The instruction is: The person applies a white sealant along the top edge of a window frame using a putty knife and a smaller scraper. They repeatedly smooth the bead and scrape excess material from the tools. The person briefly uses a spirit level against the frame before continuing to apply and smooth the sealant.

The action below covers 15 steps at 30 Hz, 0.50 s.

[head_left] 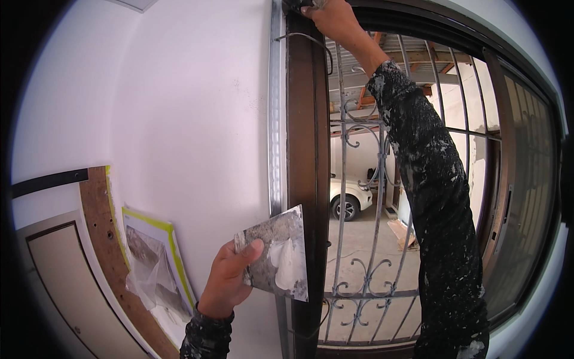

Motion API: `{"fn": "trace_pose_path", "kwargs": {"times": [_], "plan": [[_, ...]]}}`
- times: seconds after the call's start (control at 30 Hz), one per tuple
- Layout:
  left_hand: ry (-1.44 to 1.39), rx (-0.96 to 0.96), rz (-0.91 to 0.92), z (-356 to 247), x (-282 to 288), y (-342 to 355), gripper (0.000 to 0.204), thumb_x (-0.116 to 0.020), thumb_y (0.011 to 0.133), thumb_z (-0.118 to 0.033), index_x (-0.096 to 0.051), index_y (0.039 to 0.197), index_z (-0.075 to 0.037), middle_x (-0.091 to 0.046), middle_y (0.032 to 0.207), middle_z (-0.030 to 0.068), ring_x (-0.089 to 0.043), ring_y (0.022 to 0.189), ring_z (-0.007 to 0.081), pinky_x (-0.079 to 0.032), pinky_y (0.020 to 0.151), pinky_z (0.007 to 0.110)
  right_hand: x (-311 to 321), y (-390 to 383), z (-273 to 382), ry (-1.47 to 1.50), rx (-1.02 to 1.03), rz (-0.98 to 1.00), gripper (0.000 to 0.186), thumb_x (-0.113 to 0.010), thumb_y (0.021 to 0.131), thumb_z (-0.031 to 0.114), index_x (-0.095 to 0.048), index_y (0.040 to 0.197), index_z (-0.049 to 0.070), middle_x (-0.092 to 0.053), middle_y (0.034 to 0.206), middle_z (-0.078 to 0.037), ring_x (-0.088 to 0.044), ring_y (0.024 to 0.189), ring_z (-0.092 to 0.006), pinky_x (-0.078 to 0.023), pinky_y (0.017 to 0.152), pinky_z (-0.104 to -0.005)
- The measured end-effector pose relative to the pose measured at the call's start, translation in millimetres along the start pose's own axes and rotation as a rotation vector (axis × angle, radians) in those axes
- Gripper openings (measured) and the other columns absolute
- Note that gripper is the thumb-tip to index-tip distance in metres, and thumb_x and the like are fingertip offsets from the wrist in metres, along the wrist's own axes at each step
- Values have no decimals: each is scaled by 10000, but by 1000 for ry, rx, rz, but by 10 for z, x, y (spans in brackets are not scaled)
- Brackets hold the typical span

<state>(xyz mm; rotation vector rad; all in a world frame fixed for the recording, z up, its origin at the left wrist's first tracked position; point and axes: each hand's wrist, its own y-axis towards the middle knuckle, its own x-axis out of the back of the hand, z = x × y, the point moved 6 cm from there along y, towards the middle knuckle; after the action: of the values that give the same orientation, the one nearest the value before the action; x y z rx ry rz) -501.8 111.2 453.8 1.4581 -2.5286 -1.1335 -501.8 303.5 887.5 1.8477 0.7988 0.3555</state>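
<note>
My left hand [230,278] is closed on the near edge of the plate [261,234], thumb over its face, fingers curled behind. The plate is at the lower middle of the frame, with white paste [289,263] smeared across its far half. My right hand [336,19] reaches to the top edge, fingers bent at something dark [296,5]; the picture cuts it off, so I cannot tell how firmly I have it, or what it is.

The plate leans steeply, so I judge the paste could slide off its lower edge if I tip it further. With one thumb doing the pinning, a knock at the far corner could twist it loose. My raised sleeve [439,179] might brush the grille [371,294] if I swing that arm.

For edges, the plate overlaps the metal strip [275,149] and the brown post [307,167] in view; whether it touches them, I cannot tell. The wall [191,119] gives bare room left of centre, down to the plastic sheet [156,272] at lower left. A bent wire [329,58] juts by the post, upper middle.
</note>
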Motion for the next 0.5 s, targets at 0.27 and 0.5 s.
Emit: {"fn": "trace_pose_path", "kwargs": {"times": [0.27, 0.5], "plan": [[-15, -15, -6, 28, 12, -7, 389, -607, 999, -209, -532, 1268, 62, -668, 1165, 122, -685, 1036, 189, -569, 916, 342, 240, -198, 350, -187, 106, -46, 274, -634, 921, 228, -691, 1001, -28, -685, 818, -234, -658, 787, -403, -501, 717, -476], [20, -28, -11, -50, -60, -79, 395, -589, 1007, -220, -525, 1287, 51, -660, 1183, 130, -685, 1045, 198, -570, 920, 357, 1418, -1299, 593, 440, -135, -153, 232, -688, 899, 259, -733, 1025, 69, -727, 890, -113, -661, 695, -215, -481, 645, -367]]}}
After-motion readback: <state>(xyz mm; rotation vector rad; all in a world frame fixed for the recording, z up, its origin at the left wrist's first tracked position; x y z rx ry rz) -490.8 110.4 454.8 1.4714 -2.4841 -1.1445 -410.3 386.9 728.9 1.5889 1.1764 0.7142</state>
